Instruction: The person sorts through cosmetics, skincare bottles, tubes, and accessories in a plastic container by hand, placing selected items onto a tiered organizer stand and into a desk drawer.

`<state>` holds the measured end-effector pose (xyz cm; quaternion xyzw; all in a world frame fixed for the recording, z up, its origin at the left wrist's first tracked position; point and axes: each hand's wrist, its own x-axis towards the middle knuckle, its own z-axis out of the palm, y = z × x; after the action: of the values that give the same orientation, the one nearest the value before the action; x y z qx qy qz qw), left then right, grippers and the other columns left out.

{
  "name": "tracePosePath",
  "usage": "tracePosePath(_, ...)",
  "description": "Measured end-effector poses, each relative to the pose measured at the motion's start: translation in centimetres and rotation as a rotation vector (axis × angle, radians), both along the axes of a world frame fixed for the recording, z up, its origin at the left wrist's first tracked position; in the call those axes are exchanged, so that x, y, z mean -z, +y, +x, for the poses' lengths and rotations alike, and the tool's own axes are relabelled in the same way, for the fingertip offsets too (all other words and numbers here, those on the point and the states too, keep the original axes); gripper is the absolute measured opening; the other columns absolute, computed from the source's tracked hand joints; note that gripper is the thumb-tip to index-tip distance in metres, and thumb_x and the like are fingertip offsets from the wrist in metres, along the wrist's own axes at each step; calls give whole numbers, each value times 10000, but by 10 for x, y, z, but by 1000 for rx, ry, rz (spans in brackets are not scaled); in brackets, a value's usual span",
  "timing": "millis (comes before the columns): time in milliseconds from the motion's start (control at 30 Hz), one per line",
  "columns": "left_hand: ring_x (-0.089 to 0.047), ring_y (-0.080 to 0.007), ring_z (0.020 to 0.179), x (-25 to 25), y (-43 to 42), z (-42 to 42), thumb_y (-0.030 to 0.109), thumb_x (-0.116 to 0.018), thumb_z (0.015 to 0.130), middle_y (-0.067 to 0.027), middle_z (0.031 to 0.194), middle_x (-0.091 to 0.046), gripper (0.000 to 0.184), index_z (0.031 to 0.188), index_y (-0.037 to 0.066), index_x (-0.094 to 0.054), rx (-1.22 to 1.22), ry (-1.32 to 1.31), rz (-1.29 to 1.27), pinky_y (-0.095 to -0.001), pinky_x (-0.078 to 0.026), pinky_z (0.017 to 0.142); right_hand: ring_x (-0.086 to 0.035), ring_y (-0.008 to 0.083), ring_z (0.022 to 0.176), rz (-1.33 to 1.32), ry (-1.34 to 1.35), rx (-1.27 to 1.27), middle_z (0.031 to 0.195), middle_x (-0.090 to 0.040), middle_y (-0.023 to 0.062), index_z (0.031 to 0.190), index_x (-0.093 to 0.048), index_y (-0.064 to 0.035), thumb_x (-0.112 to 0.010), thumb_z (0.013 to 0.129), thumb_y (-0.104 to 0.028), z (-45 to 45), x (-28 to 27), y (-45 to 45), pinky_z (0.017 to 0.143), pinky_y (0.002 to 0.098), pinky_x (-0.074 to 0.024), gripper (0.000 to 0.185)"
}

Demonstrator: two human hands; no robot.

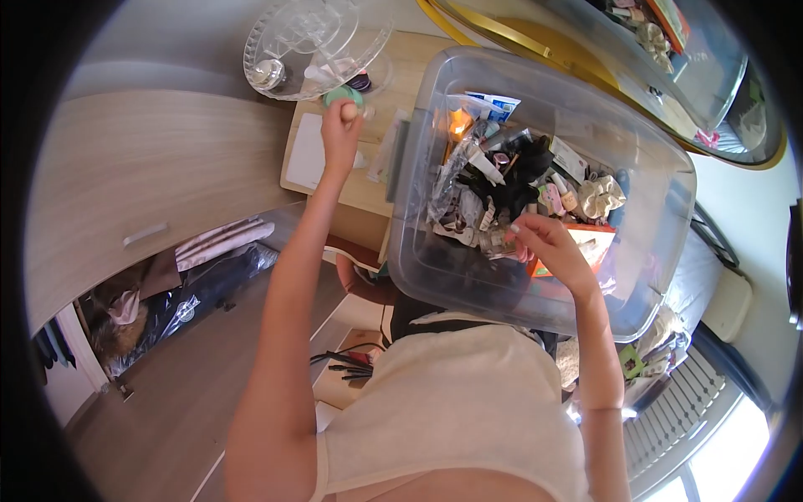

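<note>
My left hand [340, 140] is closed around a small round beige item [349, 111] over the wooden tabletop. Right behind it sits a round green item [341, 95], partly covered by my fingers. My right hand [548, 243] hangs over the near part of a large clear plastic bin [410, 251], its fingers loosely bent and apart. Clear-wrapped small things [497, 241] lie by its fingertips, and an orange-edged box [590, 243] is partly under the hand. Inside the bin are black fabric [510, 188], a cream scrunchie [601, 197] and several small tubes and bottles.
A clear tiered stand [314, 33] rises beside my left hand on the tabletop [406, 50]. A white flat item [306, 155] lies near the table edge. The gold-framed mirror [577, 67] leans behind the bin. An open drawer [167, 293] with clothes is at left.
</note>
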<state>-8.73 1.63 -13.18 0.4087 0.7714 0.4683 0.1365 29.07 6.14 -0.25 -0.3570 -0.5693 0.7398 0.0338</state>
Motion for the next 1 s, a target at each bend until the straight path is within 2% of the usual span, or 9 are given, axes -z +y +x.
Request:
tracePosePath(67, -546, -284, 856, -3, 24, -1, -39, -602, 730, -131, 930, -536, 271, 974, 30, -505, 73, 359, -10, -357, -445, 747, -515, 54, 631, 7, -29, -1, 662, -532, -4, 870, -578, -11, -455, 929, -150, 2, 1, -3, 572, 189, -410, 195)
tracePosePath(200, -534, -310, 911, 15, 48, -16, -47, -622, 693, -118, 939, -548, 312, 970, 53, -520, 160, 545, -185, -384, -445, 771, -527, 66, 655, 55, -90, -4, 682, -539, 3, 898, -572, -4, -464, 925, -133, 14, -1, -7, 597, 202, -432, 170)
tracePosePath(267, -536, -263, 926, 30, 53, -28, 8, -649, 681, -77, 922, -573, 297, 940, 85, -526, 260, 847, -339, -384, -433, 769, -546, 87, 622, 87, -185, 38, 659, -558, 23, 899, -561, -12, -487, 909, -169, 20, -3, -10, 566, 225, -433, 174)
tracePosePath(467, -533, -200, 907, 34, 51, -32, 122, -543, 753, -13, 875, -596, 148, 897, 145, -568, 347, 1157, -472, -345, -395, 796, -545, 86, 657, 198, -259, 15, 756, -592, 37, 929, -562, 5, -494, 899, -123, 41, -3, -5, 625, 228, -452, 149)
tracePosePath(600, -529, -195, 905, 33, 48, -35, 117, -498, 767, -13, 875, -596, 133, 864, 136, -586, 389, 1139, -407, -348, -396, 796, -604, 147, 634, 361, -255, -1, 672, -617, 71, 910, -557, -7, -497, 881, -130, 42, 3, 5, 596, 251, -460, 141)
tracePosePath(700, -521, -201, 934, 35, 44, -36, 123, -506, 761, -18, 902, -597, 125, 848, 132, -596, 416, 1122, -552, -352, -394, 815, -606, 194, 625, 534, -209, -88, 739, -615, 112, 903, -560, -11, -502, 857, -93, 29, 26, 24, 603, 281, -466, 110)
tracePosePath(767, -509, -221, 993, 38, 38, -36, 101, -509, 758, -42, 1000, -580, 179, 913, 130, -593, 381, 1119, -500, -359, -385, 869, -604, 260, 683, 465, -289, -11, 798, -592, 145, 894, -564, -13, -499, 823, -41, 5, 29, 32, 661, 342, -471, 100)
tracePosePath(933, -491, -247, 1042, 24, 18, -27, 65, -513, 755, -69, 1085, -545, 223, 968, 91, -573, 298, 1028, -371, -382, -373, 919, -542, 285, 953, 1072, -171, -6, 937, -564, 103, 961, -558, -55, -517, 769, -9, -43, 98, 52, 786, 387, -467, 201)
tracePosePath(1000, -482, -257, 1063, 13, 9, -20, 46, -520, 748, -77, 1109, -533, 276, 1019, 86, -563, 264, 964, -345, -391, -372, 926, -529, 276, 983, 1143, -255, -95, 980, -551, 92, 973, -555, -70, -543, 761, -30, -50, 123, 56, 790, 382, -473, 216)
